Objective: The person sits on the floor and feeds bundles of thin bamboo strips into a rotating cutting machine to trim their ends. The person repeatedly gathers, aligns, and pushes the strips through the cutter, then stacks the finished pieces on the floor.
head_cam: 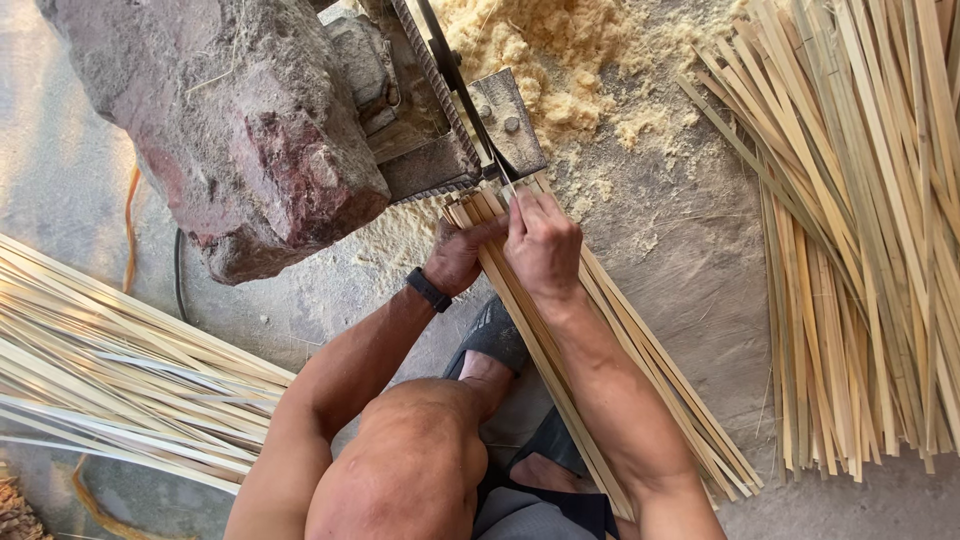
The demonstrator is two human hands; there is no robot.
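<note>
Counting the things by the fingers

Two hands: left hand (458, 255) and right hand (542, 243). One bunch of sticks (640, 370) under the fingers, too many sticks to count. Two more stick piles, one big pile (870, 230) far right of the fingers, one flat pile (110, 360) far left. One big rock (240, 120) left of the fingers. One metal machine (450, 120) just above the fingertips. One heap of sawdust (560, 60) above them. One black wristband (428, 290). Two grey sandals (495, 335) below the fingers

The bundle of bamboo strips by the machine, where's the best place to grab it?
Probably near the front end of the bundle of bamboo strips, a little behind the tips, coming from above as the right hand and left hand do. The strips are long, thin and loose, so squeezing them from both sides there keeps the tips together at the machine.
</note>
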